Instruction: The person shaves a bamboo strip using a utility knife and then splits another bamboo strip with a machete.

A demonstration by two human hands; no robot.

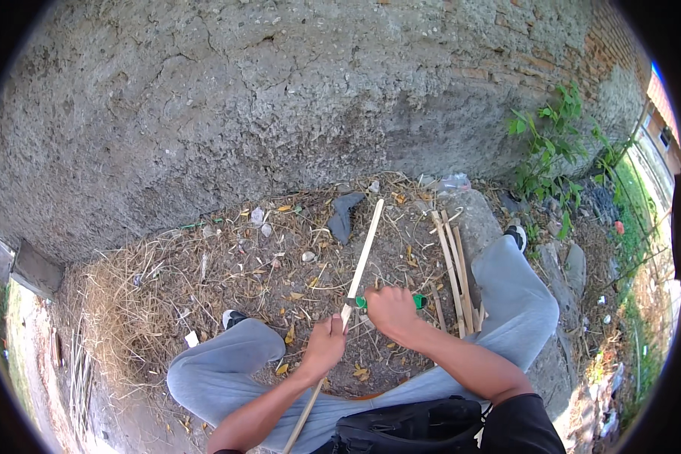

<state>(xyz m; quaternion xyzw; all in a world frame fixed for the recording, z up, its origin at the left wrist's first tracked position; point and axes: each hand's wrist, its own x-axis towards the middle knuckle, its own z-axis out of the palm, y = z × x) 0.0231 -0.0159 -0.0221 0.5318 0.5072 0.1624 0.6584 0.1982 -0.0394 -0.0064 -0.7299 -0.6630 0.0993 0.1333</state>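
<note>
My left hand (325,346) is closed around a long pale wooden strip (367,246), likely split bamboo. It runs slantwise from my lap up to the bare ground ahead. In my closed right hand (392,312) is a green-handled tool (419,302), apparently a knife. Its handle lies crosswise, and its dark end meets the strip just above my left fingers. How much blade there is cannot be made out. Several more wooden strips (457,265) lie side by side to the right, near my right knee.
A rough wall (280,113) rises in front. Dry straw (121,310), leaves and small stones litter the ground. A dark grey scrap (345,216) lies beyond the strip's far part. On the right are a concrete slab (467,216) and a green plant (556,140). A black bag (408,430) rests at my lap.
</note>
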